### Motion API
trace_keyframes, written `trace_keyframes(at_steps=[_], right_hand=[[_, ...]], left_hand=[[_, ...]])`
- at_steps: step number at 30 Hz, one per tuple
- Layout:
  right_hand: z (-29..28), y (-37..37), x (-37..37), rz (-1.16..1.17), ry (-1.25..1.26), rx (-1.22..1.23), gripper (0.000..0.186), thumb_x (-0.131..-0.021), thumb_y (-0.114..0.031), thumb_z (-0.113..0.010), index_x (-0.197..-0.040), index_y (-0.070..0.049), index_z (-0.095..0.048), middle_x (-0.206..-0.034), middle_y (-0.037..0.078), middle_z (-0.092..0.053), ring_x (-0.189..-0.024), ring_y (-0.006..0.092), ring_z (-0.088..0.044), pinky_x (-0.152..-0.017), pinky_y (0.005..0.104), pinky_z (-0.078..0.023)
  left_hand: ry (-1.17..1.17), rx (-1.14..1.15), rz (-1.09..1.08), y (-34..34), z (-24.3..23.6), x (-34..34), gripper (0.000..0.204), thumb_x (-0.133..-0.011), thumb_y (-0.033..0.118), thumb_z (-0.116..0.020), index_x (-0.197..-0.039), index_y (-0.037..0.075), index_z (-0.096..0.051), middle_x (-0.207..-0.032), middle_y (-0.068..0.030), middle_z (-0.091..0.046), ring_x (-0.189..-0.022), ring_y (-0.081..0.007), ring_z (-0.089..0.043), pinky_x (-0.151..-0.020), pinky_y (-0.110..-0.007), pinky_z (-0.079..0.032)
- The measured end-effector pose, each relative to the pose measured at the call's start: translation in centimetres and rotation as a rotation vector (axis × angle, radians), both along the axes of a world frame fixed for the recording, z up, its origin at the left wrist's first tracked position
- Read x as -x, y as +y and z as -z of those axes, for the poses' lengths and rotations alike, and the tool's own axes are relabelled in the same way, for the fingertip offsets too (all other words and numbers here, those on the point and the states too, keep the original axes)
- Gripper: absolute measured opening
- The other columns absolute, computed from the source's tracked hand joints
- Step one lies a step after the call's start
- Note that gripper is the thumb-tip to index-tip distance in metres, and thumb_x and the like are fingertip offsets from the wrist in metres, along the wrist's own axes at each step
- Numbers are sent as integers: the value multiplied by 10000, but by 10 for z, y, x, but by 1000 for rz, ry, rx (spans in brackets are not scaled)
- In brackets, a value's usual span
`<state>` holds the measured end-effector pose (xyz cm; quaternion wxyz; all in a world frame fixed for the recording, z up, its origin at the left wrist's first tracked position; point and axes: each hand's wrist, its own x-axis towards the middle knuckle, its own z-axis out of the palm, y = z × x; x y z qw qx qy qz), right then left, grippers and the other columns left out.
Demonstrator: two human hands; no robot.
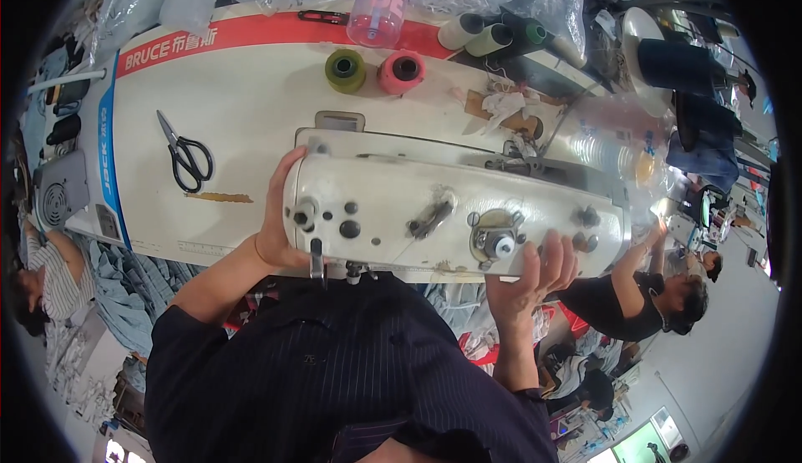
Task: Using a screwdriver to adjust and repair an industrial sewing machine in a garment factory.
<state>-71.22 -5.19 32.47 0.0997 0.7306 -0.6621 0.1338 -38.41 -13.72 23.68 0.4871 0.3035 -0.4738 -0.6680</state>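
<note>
An off-white industrial sewing machine head (393, 204) lies across the table in front of me, its long side with knobs, holes and a round tension dial (501, 246) facing up toward my view. My left hand (282, 216) is wrapped round its left end, thumb low and fingers reaching behind it. At the lower right edge, my right hand (535, 277) grips the machine with bent fingers on its face, near the dial. A small metal lever (317, 264) sticks out below the left end. The underside and the far side of the machine are hidden.
Black-handled scissors (190, 159) and a brown strip (219, 198) lie on the white tabletop (251, 104). Behind the machine stand olive (345, 72) and pink (401, 73) thread cones, white cones (461, 32) and a clear bottle (378, 12). A co-worker (626, 300) is at right.
</note>
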Motion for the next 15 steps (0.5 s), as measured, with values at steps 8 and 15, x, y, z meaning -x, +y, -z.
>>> trace_keyframes(at_steps=[8,15], right_hand=[[-46,-56,4,-39,-121,-154,963,-479,-194,-892,-1343,-175,-465,-1438,102,-403,-1349,348,-339,-1107,530,-172],[-65,-94,7,-71,-147,-203,948,-479,-154,-885,-1338,-149,-481,-1383,93,-458,-1320,333,-369,-1101,493,-204]], left_hand=[[-318,-41,-37,-38,-30,1,1024,-767,481,-705,-1489,-19,-178,-1434,-174,-376,-1337,-274,-399,-1115,-389,-313],[-309,-39,-75,-68,-51,14,665,-965,300,-578,-1488,61,-245,-1334,-104,-508,-1205,-170,-510,-1023,-329,-410]])
